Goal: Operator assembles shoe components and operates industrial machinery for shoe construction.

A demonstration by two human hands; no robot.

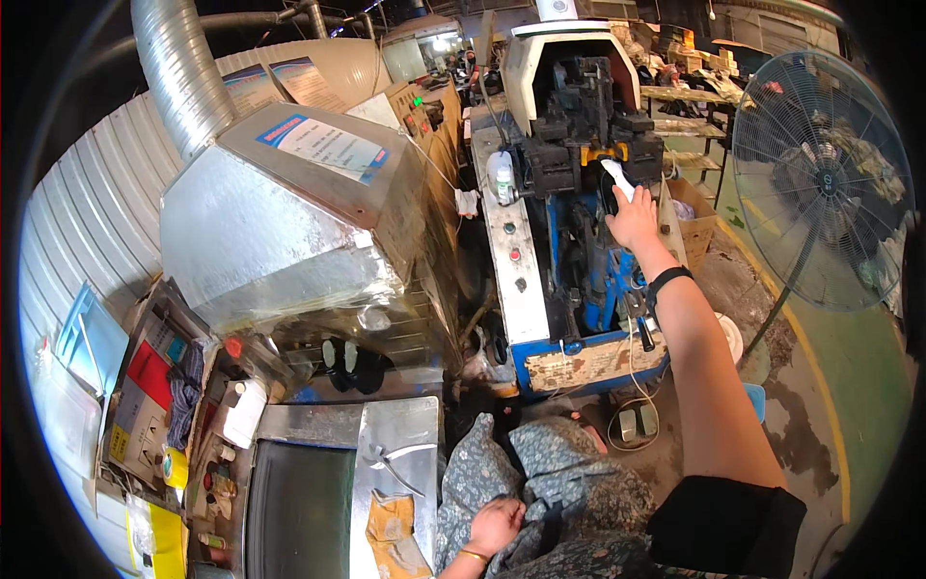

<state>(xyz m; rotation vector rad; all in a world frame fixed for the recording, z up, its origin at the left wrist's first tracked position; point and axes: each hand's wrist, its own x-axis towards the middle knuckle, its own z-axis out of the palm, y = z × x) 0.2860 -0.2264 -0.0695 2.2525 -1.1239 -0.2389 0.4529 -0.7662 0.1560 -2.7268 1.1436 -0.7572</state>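
Note:
My right hand (634, 220) is stretched out ahead to a black and blue machine (600, 289). Its fingers are closed on the near end of a slim white piece (617, 179), whose kind I cannot make out. The far end of the piece lies by the machine's black blocks (550, 164) and a yellow part (604, 152). My left hand (497, 526) rests on my lap over the dark floral cloth (569, 463). Its fingers look curled in, and nothing shows in them.
On the left, a metal hood (280, 222) stands over a conveyor belt (301, 511). Pliers (394, 461) and a tan cloth (394, 531) lie on the metal ledge. A spray bottle (502, 179) stands on the machine's white side. To the right is a large fan (825, 179).

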